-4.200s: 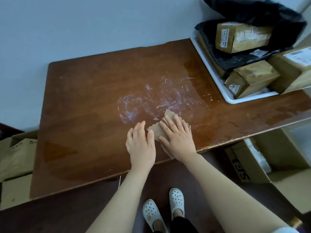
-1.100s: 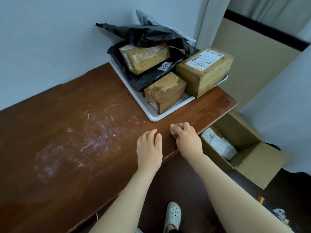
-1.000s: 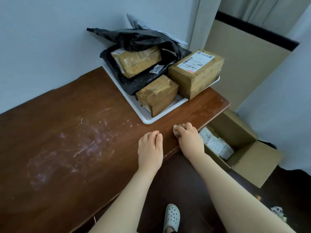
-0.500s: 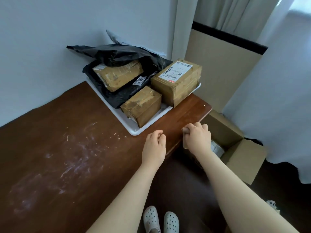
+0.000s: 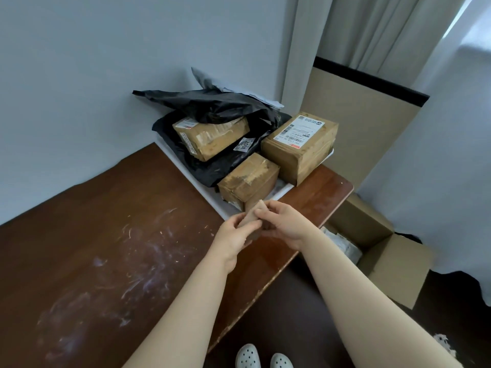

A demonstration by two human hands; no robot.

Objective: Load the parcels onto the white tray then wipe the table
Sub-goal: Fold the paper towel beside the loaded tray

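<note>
Both hands are raised above the brown table [image 5: 111, 235], near its right front edge, pinching a small folded tan cloth [image 5: 251, 215] between them. My left hand [image 5: 235, 235] holds its lower left part and my right hand [image 5: 284, 221] holds its right side. Behind them the white tray [image 5: 225, 212] sits at the table's far right corner. It carries three brown cardboard parcels [image 5: 249, 179], [image 5: 300, 144], [image 5: 210, 136] and black plastic mailer bags [image 5: 212, 104]. Whitish smears [image 5: 138, 256] cover the table's middle.
An open cardboard box [image 5: 382, 251] with white packets inside stands on the floor right of the table. A wall runs behind the table, and curtains [image 5: 372, 30] hang at the back right. My white shoes [image 5: 263, 358] show on the dark floor below.
The cloth has been lifted off the table's right edge, and my left hand has come up from the tabletop to grip it together with my right. The view has turned to the right.
</note>
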